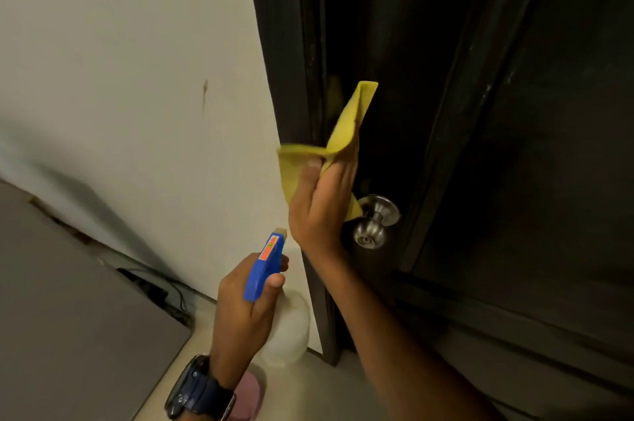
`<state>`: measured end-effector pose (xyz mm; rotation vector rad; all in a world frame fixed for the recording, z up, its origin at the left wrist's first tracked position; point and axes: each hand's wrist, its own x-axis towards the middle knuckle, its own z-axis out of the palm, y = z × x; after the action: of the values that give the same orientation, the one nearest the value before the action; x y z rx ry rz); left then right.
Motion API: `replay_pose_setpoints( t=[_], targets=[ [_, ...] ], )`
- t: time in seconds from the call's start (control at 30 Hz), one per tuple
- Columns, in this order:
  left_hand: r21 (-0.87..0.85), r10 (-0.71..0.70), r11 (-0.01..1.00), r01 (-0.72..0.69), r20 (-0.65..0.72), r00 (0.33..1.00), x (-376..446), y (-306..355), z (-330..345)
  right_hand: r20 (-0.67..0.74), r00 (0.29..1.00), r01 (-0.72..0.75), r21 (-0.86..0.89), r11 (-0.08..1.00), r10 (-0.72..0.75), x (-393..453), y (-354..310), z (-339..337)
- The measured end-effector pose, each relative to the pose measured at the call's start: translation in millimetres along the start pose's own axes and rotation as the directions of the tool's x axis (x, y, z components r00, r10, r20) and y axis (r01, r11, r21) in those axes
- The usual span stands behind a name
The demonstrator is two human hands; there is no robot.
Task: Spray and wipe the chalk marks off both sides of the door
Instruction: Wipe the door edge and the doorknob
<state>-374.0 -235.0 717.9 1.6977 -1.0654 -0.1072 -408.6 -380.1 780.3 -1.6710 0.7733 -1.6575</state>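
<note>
The right hand (322, 201) grip pinches a yellow cloth (346, 132) against the dark door (514, 111); the left hand (247, 304) clutches a spray bottle (266, 266).

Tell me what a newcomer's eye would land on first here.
The yellow cloth stands out most, held up by the right hand against the dark door, just above the metal knob. Next comes the spray bottle with its blue head, gripped by the left hand lower down, beside the pale wall.
</note>
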Motion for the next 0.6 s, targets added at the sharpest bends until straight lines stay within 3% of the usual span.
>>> replay_pose_setpoints(
  t=[0.07, 0.17, 0.27, 0.33, 0.4, 0.5, 0.6],
  targets=[
    [0.018, 0.015, 1.0, -0.015, 0.0, 1.0, 0, -5, -5, 0.012, 1.0, 0.025, -0.039, 0.999, -0.024, -21, 24, 6],
    [0.031, 0.026, 0.999, -0.026, 0.014, 1.0, 2, -10, -9, 0.102, 0.978, -0.166, -0.139, 0.976, 0.181, -100, 83, -10],
    [0.055, 0.05, 0.997, -0.052, 0.032, 0.998, 7, -16, -11, 0.165, 0.831, -0.489, -0.24, 0.839, 0.532, -163, 128, -21],
    [0.062, 0.042, 0.997, -0.044, 0.037, 0.998, 11, -20, -12, 0.179, 0.752, -0.595, -0.233, 0.77, 0.635, -170, 130, -25],
    [0.067, 0.038, 0.997, -0.039, 0.026, 0.999, 15, -23, -14, 0.175, 0.784, -0.574, -0.161, 0.803, 0.596, -153, 110, -25],
    [0.053, 0.023, 0.998, -0.023, -0.01, 1.0, 21, -27, -17, 0.168, 0.918, -0.364, -0.007, 0.931, 0.36, -115, 64, -19],
    [0.021, -0.002, 1.0, 0.004, -0.072, 0.997, 21, -26, -21, 0.144, 0.96, -0.245, -0.001, 0.97, 0.242, -97, 54, -14]
  ],
)
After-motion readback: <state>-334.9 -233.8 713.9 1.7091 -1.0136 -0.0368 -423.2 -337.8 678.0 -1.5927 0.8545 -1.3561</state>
